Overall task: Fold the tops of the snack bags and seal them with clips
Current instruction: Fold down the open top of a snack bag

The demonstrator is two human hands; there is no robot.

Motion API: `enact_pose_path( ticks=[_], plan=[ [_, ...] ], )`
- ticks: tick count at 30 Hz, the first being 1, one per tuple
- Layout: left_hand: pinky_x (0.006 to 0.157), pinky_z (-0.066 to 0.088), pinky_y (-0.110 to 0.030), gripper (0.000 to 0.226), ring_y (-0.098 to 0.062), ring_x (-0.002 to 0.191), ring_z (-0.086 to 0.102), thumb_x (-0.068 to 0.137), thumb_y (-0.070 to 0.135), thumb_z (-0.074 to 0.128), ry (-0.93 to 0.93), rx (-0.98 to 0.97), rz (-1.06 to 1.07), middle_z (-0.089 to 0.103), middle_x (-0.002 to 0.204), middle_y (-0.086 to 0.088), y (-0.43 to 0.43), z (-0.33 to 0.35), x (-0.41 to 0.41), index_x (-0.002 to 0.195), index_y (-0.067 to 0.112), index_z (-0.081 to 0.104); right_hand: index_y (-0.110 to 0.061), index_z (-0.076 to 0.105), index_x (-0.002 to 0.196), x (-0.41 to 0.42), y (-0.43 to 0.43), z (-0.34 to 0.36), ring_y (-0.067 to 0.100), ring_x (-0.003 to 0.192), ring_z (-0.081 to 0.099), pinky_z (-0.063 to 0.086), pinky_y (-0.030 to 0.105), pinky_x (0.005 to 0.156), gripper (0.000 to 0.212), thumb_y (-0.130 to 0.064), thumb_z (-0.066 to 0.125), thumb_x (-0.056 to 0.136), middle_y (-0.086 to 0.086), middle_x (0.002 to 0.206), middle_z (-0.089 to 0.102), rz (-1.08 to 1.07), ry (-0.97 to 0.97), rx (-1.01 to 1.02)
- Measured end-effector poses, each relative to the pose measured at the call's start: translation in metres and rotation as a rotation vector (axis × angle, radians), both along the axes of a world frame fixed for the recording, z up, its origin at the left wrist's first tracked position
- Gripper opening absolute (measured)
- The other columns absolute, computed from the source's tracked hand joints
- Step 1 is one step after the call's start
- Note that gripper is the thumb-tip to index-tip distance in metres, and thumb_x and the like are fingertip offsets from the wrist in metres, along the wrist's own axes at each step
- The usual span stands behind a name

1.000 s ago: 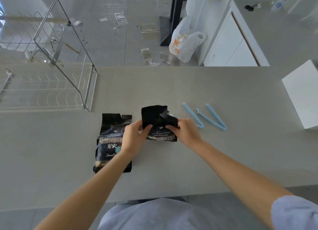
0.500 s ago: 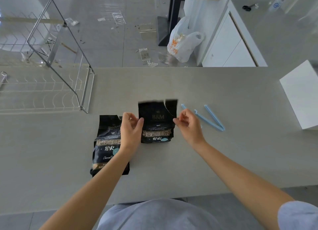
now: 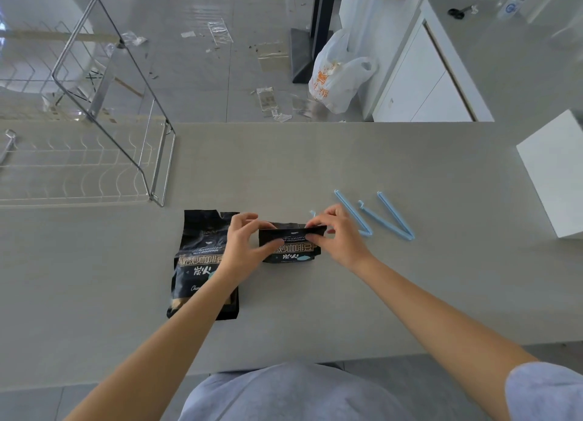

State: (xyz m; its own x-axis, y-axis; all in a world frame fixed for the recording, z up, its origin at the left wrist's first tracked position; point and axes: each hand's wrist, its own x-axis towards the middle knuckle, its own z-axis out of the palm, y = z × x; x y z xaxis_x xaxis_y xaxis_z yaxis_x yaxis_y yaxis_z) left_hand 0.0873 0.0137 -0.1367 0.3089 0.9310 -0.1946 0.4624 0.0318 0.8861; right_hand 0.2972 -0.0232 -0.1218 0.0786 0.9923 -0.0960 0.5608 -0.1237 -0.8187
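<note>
Small black coffee bag [image 3: 291, 247] on worktop [image 3: 315, 165] centre, top folded down into flat band. Left hand [image 3: 244, 241] pinches band's left end, right hand [image 3: 337, 234] pinches right end; fingers of both closed on fold. Second coffee bag [image 3: 202, 256] flat just left, top unfolded. Blue clips [image 3: 375, 214] lie open just right. Advice: press crease level, hold with one hand, reach nearest clip with other.
</note>
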Motion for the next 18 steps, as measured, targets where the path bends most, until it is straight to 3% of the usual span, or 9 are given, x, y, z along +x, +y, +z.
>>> enact_pose_path(
  ticks=[3,6,10,13,18],
  plan=[
    [0.107,0.031,-0.038,0.025,-0.017,0.124,0.042,0.076,0.02,0.074,-0.006,-0.038,-0.013,0.049,0.131,0.001,-0.001,-0.005,0.005,0.1,0.022,0.067,-0.01,0.071,0.09,-0.004,0.001,-0.006,0.021,0.104,0.056,0.044,0.037,0.096,0.012,-0.01,0.072,0.079,0.008,0.108,0.06,-0.014,0.036,-0.038],
    [0.103,0.04,-0.043,0.027,-0.021,0.119,0.05,0.081,0.019,0.069,-0.055,-0.065,0.05,0.056,0.127,0.001,0.006,-0.002,0.01,0.109,0.017,0.066,-0.007,0.069,0.091,-0.01,0.004,-0.001,0.028,0.087,0.065,0.051,0.049,0.085,0.009,-0.012,0.064,0.086,0.012,0.09,0.071,-0.038,0.1,-0.09],
    [0.1,0.044,-0.046,0.029,-0.018,0.116,0.051,0.082,0.022,0.067,-0.094,0.009,0.055,0.063,0.117,0.002,0.016,0.005,0.014,0.11,0.02,0.066,-0.017,0.066,0.092,-0.01,0.004,0.002,0.021,0.076,0.065,0.053,0.04,0.069,0.01,-0.023,0.058,0.089,0.002,0.081,0.072,-0.079,-0.038,0.133],
    [0.103,0.038,-0.049,0.031,-0.02,0.124,0.043,0.083,0.024,0.065,0.055,-0.013,-0.003,0.056,0.13,0.0,0.011,-0.002,0.013,0.113,0.015,0.065,-0.014,0.068,0.094,-0.01,0.003,-0.002,0.024,0.079,0.064,0.052,0.044,0.073,0.012,-0.02,0.059,0.09,0.005,0.084,0.071,0.002,-0.062,0.007],
    [0.107,0.033,-0.042,0.024,-0.022,0.127,0.041,0.082,0.022,0.067,-0.013,-0.08,0.003,0.05,0.134,-0.002,0.002,-0.011,0.009,0.106,0.023,0.066,-0.015,0.067,0.093,-0.012,-0.013,-0.012,0.023,0.076,0.063,0.051,0.042,0.071,0.011,-0.022,0.059,0.088,0.004,0.081,0.071,-0.064,-0.1,0.105]
  ],
)
